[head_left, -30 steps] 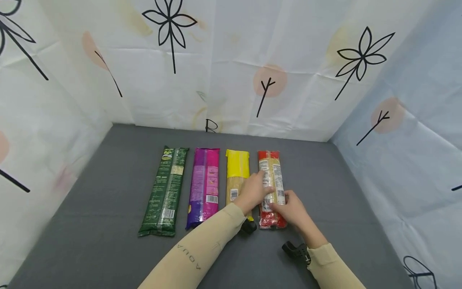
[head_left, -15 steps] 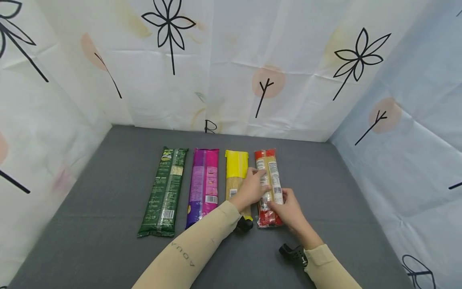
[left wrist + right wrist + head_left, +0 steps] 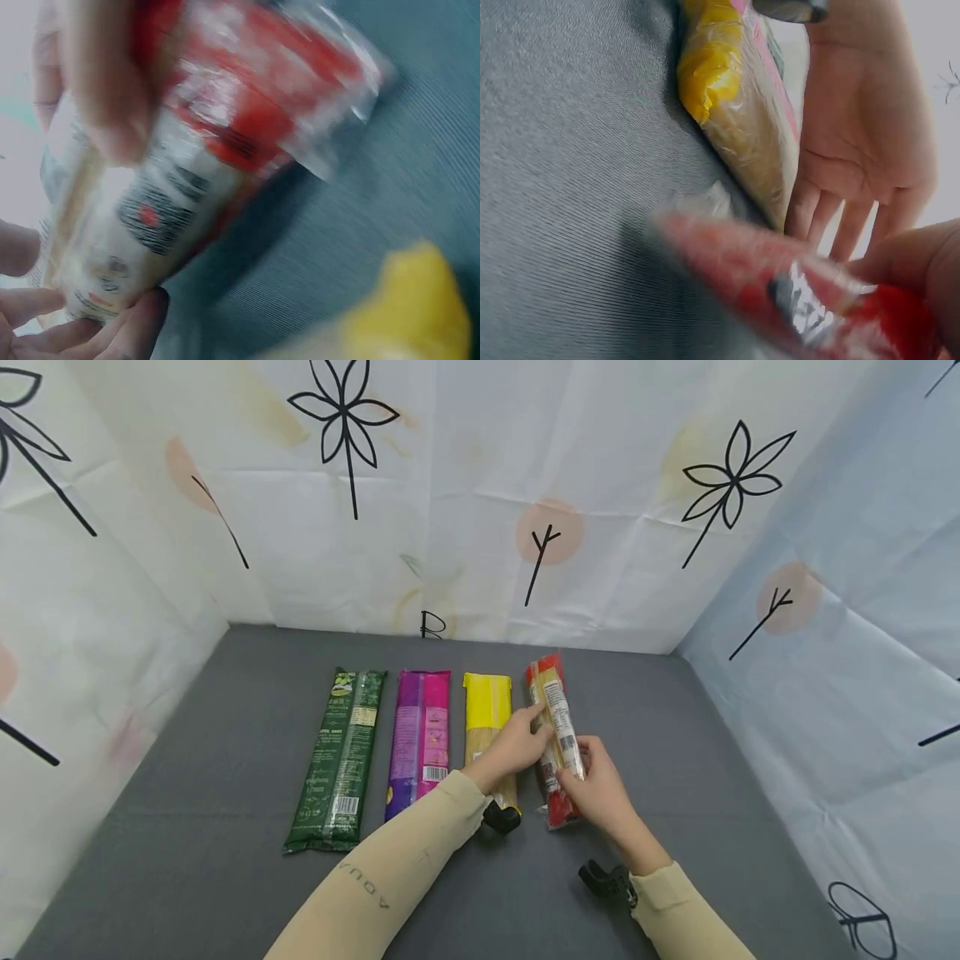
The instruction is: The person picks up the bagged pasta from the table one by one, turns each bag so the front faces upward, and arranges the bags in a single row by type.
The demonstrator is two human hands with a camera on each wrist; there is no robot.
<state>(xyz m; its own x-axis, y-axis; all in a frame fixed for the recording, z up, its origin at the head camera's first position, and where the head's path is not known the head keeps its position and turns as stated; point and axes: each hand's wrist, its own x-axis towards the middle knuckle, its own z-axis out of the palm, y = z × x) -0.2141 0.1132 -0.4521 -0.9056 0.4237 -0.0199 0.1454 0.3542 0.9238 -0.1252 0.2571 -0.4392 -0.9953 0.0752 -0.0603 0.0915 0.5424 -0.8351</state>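
Note:
A red-ended clear pack of spaghetti (image 3: 555,735) is tilted up on its side at the right of the row, both hands on it. My left hand (image 3: 517,745) grips its left edge near the middle, the fingers (image 3: 112,334) curled at the underside in the left wrist view. Lower down, my right hand (image 3: 603,787) holds the right edge, its thumb lying across the pack. A plastic-wrapped red end (image 3: 735,262) blurs across the right wrist view. Under my left forearm lies a yellow pack of spaghetti (image 3: 487,702), partly hidden by the hand and sleeve.
Left of the yellow pack lie a purple and pink pack (image 3: 422,735) and a longer green spaghetti pack (image 3: 337,760), all on the grey tabletop (image 3: 225,877). A white patterned cloth (image 3: 465,485) walls the back and sides. Black wrist mounts (image 3: 603,878) hang by the sleeves.
The red-ended pack has gone from lying flat to tilted on its side, its far end raised. Both hands keep hold of it. The head view has shifted slightly.

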